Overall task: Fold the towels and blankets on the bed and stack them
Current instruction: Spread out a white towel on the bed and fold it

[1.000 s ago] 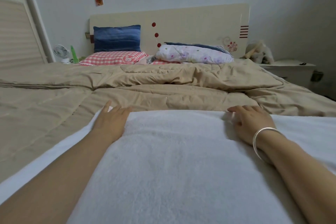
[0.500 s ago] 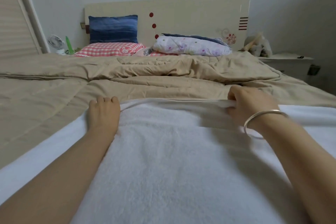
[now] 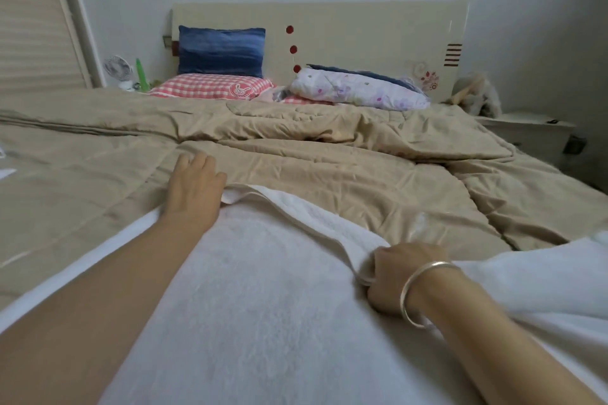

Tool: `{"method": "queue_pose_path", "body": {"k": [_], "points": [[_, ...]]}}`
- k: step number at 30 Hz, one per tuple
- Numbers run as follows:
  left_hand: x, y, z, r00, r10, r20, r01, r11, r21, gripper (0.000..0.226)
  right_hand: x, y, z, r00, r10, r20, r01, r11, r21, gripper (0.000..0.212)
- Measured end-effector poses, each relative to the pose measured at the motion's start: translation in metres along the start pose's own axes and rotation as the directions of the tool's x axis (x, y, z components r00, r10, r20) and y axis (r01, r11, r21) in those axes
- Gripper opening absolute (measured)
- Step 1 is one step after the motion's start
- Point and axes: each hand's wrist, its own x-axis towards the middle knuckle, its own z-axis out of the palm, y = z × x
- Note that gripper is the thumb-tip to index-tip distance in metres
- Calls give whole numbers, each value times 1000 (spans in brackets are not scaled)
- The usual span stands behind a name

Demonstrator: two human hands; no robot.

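**Two hands on a white towel (image 3: 263, 306) spread over a tan blanket (image 3: 329, 168)**

Your left hand (image 3: 194, 187) lay flat with its fingers straight and close together. It pressed down at the towel's far left corner, where towel met blanket, and gripped nothing. Your right hand (image 3: 401, 279), with a silver bangle (image 3: 414, 293) on its wrist, was curled into a fist round the towel's far edge. That edge sat nearer you on the right than on the left, so a turned-over strip of towel slanted from one hand to the other.

The towel lay in front of you under both forearms and ran out of view at the bottom and right. Beyond it the blanket lay rumpled, a wide open stretch reaching to the pillows.

At the far end a blue pillow (image 3: 220, 49) stood against the cream headboard (image 3: 362, 33), behind a pink checked pillow (image 3: 210, 85). A floral quilt (image 3: 358, 89) lay bunched just to the right. A small white fan (image 3: 116, 67) stood at the far left. A white nightstand (image 3: 526, 131) stood at the right.
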Motion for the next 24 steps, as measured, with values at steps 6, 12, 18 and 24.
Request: {"method": "queue_pose_path", "body": {"k": [6,12,18,24], "points": [[-31,-56,-65,964,128,-233,-176,963,-202,43,4,11,31,981,120,-154,-86,974,212,23],[-132,-85,-93,976,70,-206,-154,891,-427,57,-25,6,37,950,218,-225,-106,898,426,16],[-213,-126,-129,999,39,-33,-48,921,-386,44,-111,-3,37,872,257,-417,1,850,527,18],[-274,-165,-162,936,-237,262,349,735,-581,13,-230,27,35,790,309,-529,183,705,685,21]]}}
